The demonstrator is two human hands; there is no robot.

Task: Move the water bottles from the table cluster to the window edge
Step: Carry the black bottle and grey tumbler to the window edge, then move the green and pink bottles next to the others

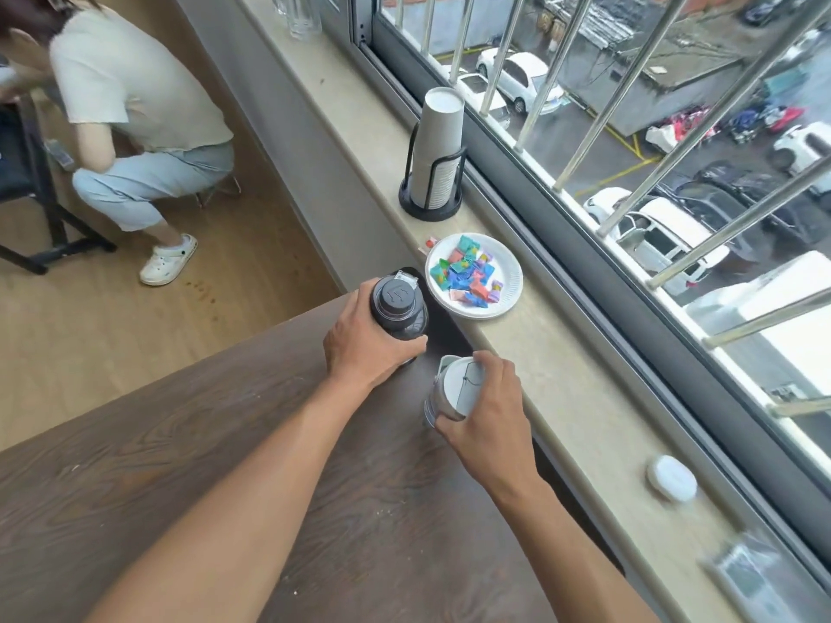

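Hands gripping bottles, left (359, 348) dark bottle (398, 308), right (490, 415) white-lidded bottle (452, 393)

The left hand (359, 348) has its grip closed around the dark bottle (398, 308), which stands upright at the far corner of the wooden surface (180, 465), just beside the plate of wrapped sweets (474, 276). The right hand (488, 409) clasps the pale-lidded bottle (452, 391) nearer than the plate, at the edge of the surface next to the window ledge (575, 397). The plate rests on that ledge. Beyond the plate stands a stack of paper cups (438, 150) in a black holder. Nearer than the plate, well apart, lies a small white round object (671, 478).
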